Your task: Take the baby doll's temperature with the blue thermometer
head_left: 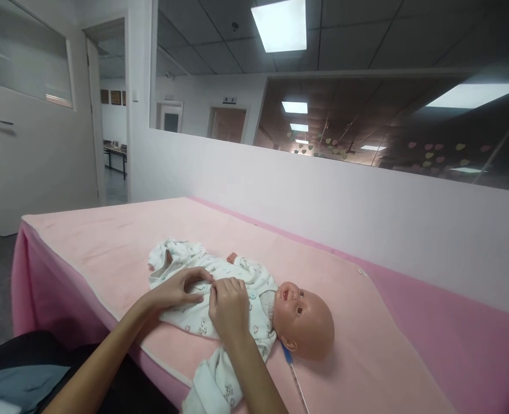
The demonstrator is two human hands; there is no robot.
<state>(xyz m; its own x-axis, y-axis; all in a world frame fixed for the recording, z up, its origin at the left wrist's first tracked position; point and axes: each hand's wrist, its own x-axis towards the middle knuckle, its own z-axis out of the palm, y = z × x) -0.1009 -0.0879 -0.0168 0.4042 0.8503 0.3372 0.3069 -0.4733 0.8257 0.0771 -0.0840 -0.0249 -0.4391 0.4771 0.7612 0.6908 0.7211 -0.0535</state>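
Garment front (200, 319) partly hidden by right hand (229, 307), blue-ended stick (296, 378) cut off below

Left hand (177, 289): bare, slim, long-fingered.
Right hand (230, 307): bare, knuckles visible across the back.
Forearms (107, 359): bare along visible length, slender, narrowing toward wrists.
Lap clothing (140, 384): black, plain, folds lost in shadow.
Blue-grey cloth (23, 379): smooth patch against the black, lower left; same garment or separate, cannot tell.
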